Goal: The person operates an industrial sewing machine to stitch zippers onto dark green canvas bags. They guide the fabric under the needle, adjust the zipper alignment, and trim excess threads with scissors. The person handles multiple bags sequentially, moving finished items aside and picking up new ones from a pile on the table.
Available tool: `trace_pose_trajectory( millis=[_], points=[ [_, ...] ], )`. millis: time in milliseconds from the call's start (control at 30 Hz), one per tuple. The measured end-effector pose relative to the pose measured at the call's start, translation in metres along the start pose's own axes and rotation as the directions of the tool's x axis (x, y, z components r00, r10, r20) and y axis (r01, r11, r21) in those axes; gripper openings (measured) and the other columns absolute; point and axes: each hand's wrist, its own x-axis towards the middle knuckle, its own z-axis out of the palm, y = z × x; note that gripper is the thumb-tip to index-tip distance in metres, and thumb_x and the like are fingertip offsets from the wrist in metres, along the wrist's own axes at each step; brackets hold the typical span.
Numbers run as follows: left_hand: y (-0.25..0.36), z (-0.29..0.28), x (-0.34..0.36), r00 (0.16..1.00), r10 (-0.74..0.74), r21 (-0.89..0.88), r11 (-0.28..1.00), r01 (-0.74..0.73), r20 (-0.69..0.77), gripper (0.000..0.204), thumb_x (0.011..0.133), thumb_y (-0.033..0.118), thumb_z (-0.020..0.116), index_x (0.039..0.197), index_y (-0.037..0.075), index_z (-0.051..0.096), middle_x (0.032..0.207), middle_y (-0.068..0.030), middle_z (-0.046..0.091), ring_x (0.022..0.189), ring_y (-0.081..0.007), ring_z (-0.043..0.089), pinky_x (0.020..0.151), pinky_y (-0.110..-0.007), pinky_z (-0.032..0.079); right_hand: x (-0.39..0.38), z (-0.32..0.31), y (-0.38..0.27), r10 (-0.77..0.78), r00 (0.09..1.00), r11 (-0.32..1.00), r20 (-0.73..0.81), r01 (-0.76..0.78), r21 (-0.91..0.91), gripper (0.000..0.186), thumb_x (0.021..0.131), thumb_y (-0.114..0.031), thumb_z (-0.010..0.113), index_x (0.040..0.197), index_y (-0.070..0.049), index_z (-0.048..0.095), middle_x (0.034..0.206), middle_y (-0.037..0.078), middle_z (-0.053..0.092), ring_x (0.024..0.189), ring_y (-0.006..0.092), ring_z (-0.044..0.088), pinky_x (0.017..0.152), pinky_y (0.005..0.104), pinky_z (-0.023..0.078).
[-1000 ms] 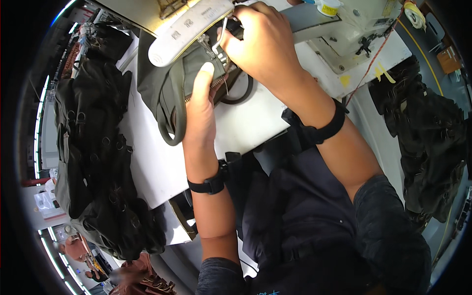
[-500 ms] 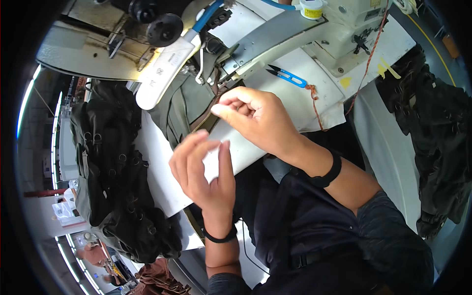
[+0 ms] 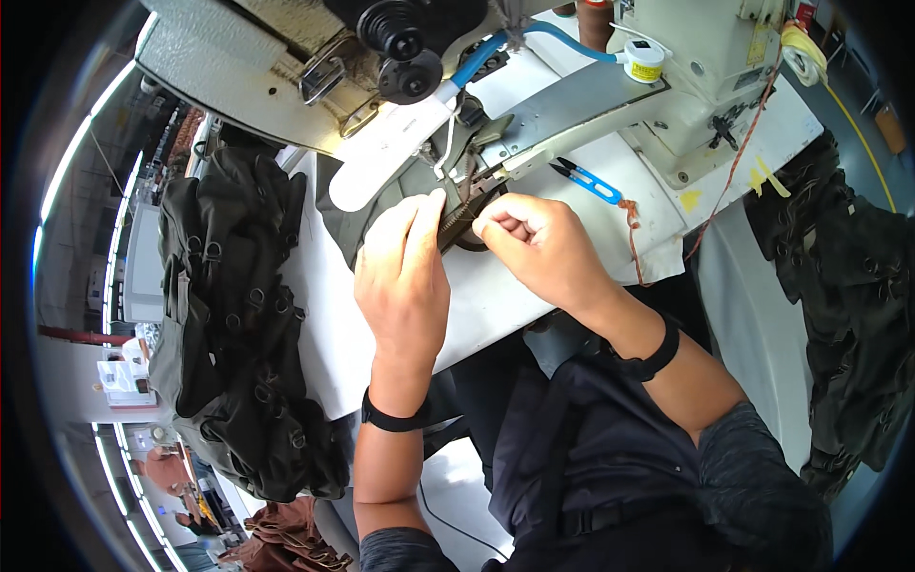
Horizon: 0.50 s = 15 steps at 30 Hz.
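Observation:
Dark olive fabric (image 3: 348, 205) with a brass-coloured zipper (image 3: 457, 221) lies under the needle area of a sewing machine (image 3: 238, 71). My left hand (image 3: 405, 272) rests on this fabric left of the zipper, its fingers stretched out and partly covering the cloth. To the right of the zipper, my right hand (image 3: 548, 246) is closed in a pinch, thumb against curled fingers, beside a dark strip at the fabric's edge. Whatever sits between those fingertips is hidden. Blue-handled thread snips (image 3: 593, 183) on an orange cord lie on the white table beyond my right hand.
A small white bottle (image 3: 644, 62) stands on the machine's metal bed (image 3: 572, 100). Dark bags with metal rings (image 3: 233, 324) are heaped at left; more dark goods (image 3: 848, 296) hang at right. Brown fabric (image 3: 286, 536) lies lower left. Another person (image 3: 164, 469) is far off.
My left hand has come down from the air onto the fabric, fingers straightened. My right hand's fingers have curled tighter. The whole view has shifted, showing more of the machine.

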Motion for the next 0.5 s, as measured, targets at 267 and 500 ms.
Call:
trace_pose_trajectory(
  millis=[267, 500],
  points=[
    [-0.002, 0.004, -0.003, 0.997, -0.07, -0.105, 0.992, 0.065, -0.04, 0.049, 0.082, -0.013, 0.067, 0.124, 0.011, 0.074, 0.122, -0.0074, 0.072, 0.113, -0.0262, 0.068, 0.095, -0.038, 0.054, 0.0, -0.004, -0.01, 0.086, 0.993, 0.992, 0.077, -0.093, 0.09, 0.022, 0.1, -0.018, 0.066, 0.092, 0.002, 0.069, 0.069, 0.006, 0.066, 0.06, 0.0082, 0.055, 0.059, 0.0284, 0.047],
    [-0.008, 0.014, -0.004, 0.994, 0.007, -0.138, 0.99, -0.021, -0.106, 0.047, 0.083, -0.011, 0.067, 0.124, 0.011, 0.075, 0.12, -0.0082, 0.072, 0.11, -0.0263, 0.07, 0.092, -0.037, 0.054, -0.009, 0.008, -0.007, 0.078, 0.997, 0.995, 0.003, -0.078, 0.069, 0.02, 0.102, -0.015, 0.063, 0.095, 0.003, 0.067, 0.068, 0.002, 0.063, 0.06, 0.005, 0.052, 0.056, 0.0263, 0.044]
  ],
)
